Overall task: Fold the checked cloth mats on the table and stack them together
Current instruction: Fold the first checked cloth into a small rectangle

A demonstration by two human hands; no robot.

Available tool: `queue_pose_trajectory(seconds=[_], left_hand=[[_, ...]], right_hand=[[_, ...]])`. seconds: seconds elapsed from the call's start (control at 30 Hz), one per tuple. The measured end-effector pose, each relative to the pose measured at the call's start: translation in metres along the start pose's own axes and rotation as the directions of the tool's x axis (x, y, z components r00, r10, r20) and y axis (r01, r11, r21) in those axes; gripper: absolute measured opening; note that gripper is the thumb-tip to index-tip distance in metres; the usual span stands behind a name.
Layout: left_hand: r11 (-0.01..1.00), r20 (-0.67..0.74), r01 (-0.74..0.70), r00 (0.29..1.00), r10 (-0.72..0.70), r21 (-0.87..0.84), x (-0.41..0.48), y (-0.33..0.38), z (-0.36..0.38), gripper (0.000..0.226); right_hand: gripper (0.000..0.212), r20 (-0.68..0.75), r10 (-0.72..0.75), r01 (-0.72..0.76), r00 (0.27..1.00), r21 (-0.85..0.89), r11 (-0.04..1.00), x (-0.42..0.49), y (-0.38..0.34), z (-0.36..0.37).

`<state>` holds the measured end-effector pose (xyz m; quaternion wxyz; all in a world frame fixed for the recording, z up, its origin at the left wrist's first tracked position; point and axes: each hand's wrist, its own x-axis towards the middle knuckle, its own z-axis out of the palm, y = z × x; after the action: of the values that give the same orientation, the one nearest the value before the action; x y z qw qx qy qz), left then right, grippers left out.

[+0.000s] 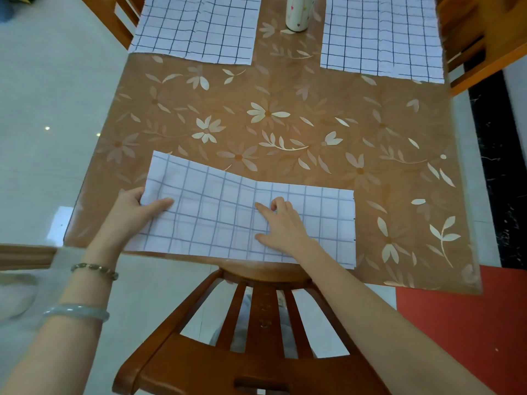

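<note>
Glossy floral table [285, 89] | folded checked mat [216, 212] | left hand [137, 212] grips edge | right hand [282, 223] presses top

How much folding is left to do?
Nothing is stacked yet. The near mat looks folded once; the left hand grips its end while the right hand presses its middle. The far left mat and far right mat lie flat, unfolded.
</note>
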<state>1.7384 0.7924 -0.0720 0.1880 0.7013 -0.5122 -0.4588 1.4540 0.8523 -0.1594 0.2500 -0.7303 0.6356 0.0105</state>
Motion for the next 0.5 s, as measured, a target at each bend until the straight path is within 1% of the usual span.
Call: queue_pose_trajectory(seconds=[0.13,0.23,0.37,0.5], left_hand=[[1.0,0.001,-0.01,1.0,0.01,-0.023,0.0,0.003,-0.024,0.007],[0.999,0.011,-0.017,1.0,0.018,-0.027,-0.001,0.002,-0.036,0.005],[0.996,0.051,-0.084,0.995,0.085,-0.003,-0.007,0.01,-0.041,0.03],[0.984,0.119,-0.176,0.977,0.176,-0.012,-0.02,0.035,-0.036,0.037]], right_hand=[[0.085,0.009,0.023,-0.023,1.0,0.036,0.999,0.016,-0.024,0.005],[0.095,0.032,0.051,-0.052,0.998,0.031,0.998,0.023,-0.035,0.008],[0.106,0.085,0.096,-0.097,0.992,0.007,0.995,0.027,-0.037,0.007],[0.111,0.113,0.097,-0.1,0.989,0.019,0.995,0.029,-0.036,0.007]])
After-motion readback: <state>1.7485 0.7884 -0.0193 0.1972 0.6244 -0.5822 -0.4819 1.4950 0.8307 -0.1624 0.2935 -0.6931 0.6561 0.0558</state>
